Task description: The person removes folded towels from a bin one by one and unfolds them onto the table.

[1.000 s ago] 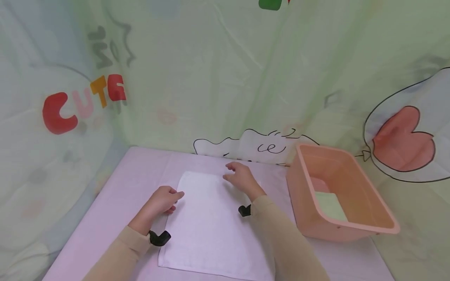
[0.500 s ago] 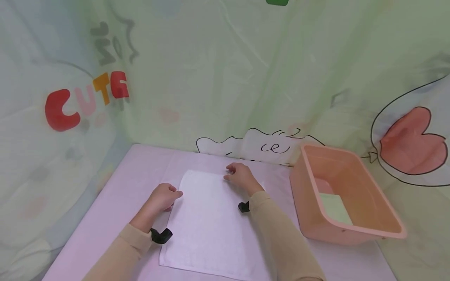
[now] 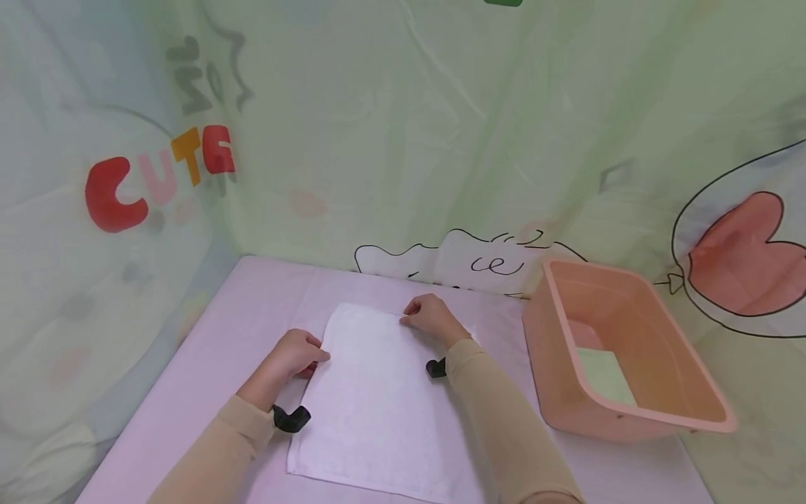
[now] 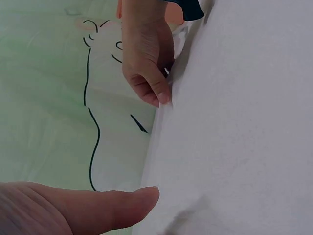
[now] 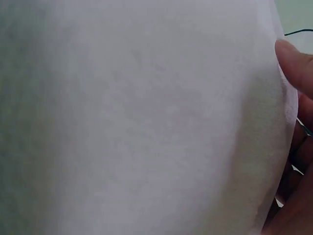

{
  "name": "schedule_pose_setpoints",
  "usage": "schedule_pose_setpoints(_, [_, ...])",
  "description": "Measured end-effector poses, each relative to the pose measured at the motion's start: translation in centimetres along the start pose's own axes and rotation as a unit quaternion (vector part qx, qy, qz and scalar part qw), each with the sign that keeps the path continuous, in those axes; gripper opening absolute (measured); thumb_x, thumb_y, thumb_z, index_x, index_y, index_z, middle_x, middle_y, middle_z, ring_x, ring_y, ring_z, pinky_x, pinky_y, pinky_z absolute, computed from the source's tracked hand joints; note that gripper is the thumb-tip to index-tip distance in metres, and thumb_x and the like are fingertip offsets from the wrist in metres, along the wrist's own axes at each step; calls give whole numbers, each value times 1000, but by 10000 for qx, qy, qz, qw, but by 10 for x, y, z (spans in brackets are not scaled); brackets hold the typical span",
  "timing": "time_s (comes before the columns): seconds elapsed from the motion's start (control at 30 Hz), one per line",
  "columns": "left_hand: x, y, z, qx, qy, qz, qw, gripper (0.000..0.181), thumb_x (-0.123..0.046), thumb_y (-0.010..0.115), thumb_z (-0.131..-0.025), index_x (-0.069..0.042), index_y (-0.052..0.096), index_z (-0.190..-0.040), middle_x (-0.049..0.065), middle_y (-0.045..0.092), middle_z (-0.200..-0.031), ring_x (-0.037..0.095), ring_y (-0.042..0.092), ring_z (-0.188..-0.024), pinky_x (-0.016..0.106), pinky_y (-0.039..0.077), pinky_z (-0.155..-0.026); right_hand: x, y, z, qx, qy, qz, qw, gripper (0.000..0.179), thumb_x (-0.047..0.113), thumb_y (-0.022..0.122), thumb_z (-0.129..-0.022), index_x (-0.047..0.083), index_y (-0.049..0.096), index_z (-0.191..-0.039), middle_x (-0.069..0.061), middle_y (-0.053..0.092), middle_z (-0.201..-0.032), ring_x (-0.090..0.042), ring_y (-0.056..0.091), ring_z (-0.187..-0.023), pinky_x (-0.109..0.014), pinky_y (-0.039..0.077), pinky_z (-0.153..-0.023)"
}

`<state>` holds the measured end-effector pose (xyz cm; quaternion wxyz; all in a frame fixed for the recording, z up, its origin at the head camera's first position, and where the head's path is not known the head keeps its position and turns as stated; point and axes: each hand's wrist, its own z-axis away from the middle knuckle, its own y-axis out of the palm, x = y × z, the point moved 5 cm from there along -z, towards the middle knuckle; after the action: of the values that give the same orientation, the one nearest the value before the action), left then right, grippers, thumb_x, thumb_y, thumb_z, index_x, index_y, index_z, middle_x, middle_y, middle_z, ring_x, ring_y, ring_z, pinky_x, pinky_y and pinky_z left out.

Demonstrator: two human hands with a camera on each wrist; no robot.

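Note:
A white towel lies spread in front of me, its far edge between my two hands. At its left edge is my left hand, the thumb over the cloth and the other fingers at the edge, partly hidden. My right hand pinches the far edge near the right corner. In the right wrist view its thumb presses on the near face of the towel, and curled fingers show behind the raised edge. The right forearm covers part of the towel's right side.
An orange plastic bin stands to the right, with a pale green folded cloth and something pink inside. The table wears a lilac cover. Printed curtains hang behind and on the left.
The right hand has come down onto the towel's far edge and now pinches it. The left fingers have closed in at the left edge. The view has shifted slightly.

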<state>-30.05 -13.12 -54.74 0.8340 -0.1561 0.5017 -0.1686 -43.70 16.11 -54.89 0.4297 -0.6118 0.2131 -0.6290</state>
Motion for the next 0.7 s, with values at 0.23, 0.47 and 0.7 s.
schedule_pose_setpoints(0.23, [4, 0, -4, 94, 9, -123, 9999, 23, 2, 82, -87, 1, 70, -108, 15, 69, -94, 22, 68, -70, 29, 60, -60, -3, 3, -2, 6, -135, 50, 9999, 6, 20, 79, -99, 15, 77, -98, -3, 71, -97, -21, 61, -94, -38, 52, -91])
schedule_pose_setpoints(0.47, [10, -5, -8, 150, 180, -153, 9996, 21, 4, 84, -85, 1, 70, -100, 12, 68, -90, 19, 67, -66, 28, 59, -58, -1, 4, -4, -48, -220, -21, 9997, 5, 20, 77, -100, 15, 77, -98, -1, 71, -97, -20, 62, -95, -37, 53, -91])
schedule_pose_setpoints(0.7, [16, -14, -8, 275, 208, -129, 9993, 20, 1, 84, -86, 1, 70, -101, 14, 69, -91, 21, 68, -70, 30, 61, -62, 8, 11, -7, -13, -261, -103, 9996, 4, 16, 78, -100, 12, 79, -100, -2, 72, -96, -20, 62, -94, -36, 54, -90])
